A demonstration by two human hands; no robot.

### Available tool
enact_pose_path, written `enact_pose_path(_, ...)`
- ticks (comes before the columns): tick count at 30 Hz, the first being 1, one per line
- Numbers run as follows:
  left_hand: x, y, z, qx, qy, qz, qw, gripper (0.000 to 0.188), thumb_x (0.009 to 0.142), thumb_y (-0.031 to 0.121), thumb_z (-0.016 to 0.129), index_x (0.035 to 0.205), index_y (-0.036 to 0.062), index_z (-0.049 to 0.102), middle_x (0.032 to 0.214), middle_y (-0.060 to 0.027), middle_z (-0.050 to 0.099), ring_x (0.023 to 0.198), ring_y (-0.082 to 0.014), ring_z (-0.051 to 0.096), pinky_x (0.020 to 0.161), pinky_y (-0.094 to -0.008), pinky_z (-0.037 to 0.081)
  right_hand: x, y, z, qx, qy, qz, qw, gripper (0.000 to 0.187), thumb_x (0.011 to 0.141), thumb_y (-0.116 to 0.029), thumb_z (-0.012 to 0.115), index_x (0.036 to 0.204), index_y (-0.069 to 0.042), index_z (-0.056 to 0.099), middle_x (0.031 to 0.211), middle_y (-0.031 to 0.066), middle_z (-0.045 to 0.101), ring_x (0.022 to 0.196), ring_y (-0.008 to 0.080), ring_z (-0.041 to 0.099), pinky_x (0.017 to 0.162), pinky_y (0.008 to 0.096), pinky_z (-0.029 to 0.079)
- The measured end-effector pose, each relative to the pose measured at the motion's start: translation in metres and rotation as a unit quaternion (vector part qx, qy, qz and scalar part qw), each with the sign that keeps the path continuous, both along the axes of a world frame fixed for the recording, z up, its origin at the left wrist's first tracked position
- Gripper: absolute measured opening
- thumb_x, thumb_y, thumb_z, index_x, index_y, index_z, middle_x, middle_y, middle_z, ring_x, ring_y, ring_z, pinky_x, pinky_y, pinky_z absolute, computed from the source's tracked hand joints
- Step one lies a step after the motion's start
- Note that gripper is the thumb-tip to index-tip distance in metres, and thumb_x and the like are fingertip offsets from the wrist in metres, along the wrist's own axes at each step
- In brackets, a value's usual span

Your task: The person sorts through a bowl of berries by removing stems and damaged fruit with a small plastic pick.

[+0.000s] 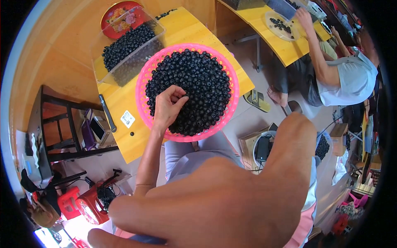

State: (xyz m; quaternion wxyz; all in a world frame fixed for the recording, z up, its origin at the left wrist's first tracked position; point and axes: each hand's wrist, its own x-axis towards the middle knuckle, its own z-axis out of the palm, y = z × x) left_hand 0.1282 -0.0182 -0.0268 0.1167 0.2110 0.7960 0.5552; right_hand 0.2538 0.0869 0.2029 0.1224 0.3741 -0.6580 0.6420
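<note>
A pink openwork plastic basket [235, 91] heaped with dark blueberries [202, 89] stands at the near edge of the yellow table, above my lap. My left hand [168, 105] reaches over the left part of the heap. Its thumb and forefinger are pinched together on a dark berry at the fingertips, just over the pile. Very close to the camera, a blurred stretch of bare skin that looks like my right hand [223, 198] fills the lower middle. Its fingers cannot be made out clearly, and it is away from the basket.
Behind the basket's left side are a clear plastic bin [120, 68] of blueberries and a red floral tray [108, 14]. A black-handled knife or cutter [107, 112] and white label [127, 119] lie on the table [206, 33]. At right, a co-worker's hand [304, 18] reaches near a berry plate [271, 31].
</note>
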Motion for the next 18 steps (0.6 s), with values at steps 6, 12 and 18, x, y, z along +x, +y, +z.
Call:
enact_pose_path(6, -0.001, -0.003, 0.001, -0.002, 0.000, 0.017, 1.000, 0.013, 0.075, 0.003, 0.068, 0.085, -0.0006, 0.061, 0.071, -0.0025, 0.060, 0.061, -0.0072, 0.054, 0.057, -0.0212, 0.045, 0.000, -0.003, 0.016, -0.021, -0.038, 0.073, 0.996, 0.011, 0.075, -0.001, 0.056, 0.066, -0.004, 0.050, 0.055, 0.0071, 0.046, 0.046, 0.0152, 0.048, 0.042, 0.0279, 0.041)
enact_pose_path(12, -0.005, -0.007, -0.005, 0.008, -0.032, 0.018, 0.999, 0.011, 0.076, 0.001, 0.067, 0.085, -0.0011, 0.060, 0.069, -0.0007, 0.059, 0.061, -0.0056, 0.053, 0.056, -0.0204, 0.044, -0.002, -0.019, 0.014, -0.110, 0.014, 0.013, 0.994, 0.020, 0.073, -0.002, 0.059, 0.058, -0.001, 0.046, 0.050, 0.0092, 0.044, 0.043, 0.0176, 0.048, 0.036, 0.0312, 0.040)
enact_pose_path(18, -0.006, -0.003, 0.001, 0.029, -0.041, 0.023, 0.998, 0.012, 0.077, 0.000, 0.066, 0.088, 0.0003, 0.063, 0.073, -0.0005, 0.060, 0.065, -0.0050, 0.055, 0.060, -0.0197, 0.045, -0.026, -0.009, 0.014, 0.055, 0.067, 0.129, 0.988, 0.007, 0.079, -0.007, 0.056, 0.079, 0.000, 0.053, 0.061, 0.0095, 0.051, 0.053, 0.0165, 0.053, 0.047, 0.0294, 0.044)
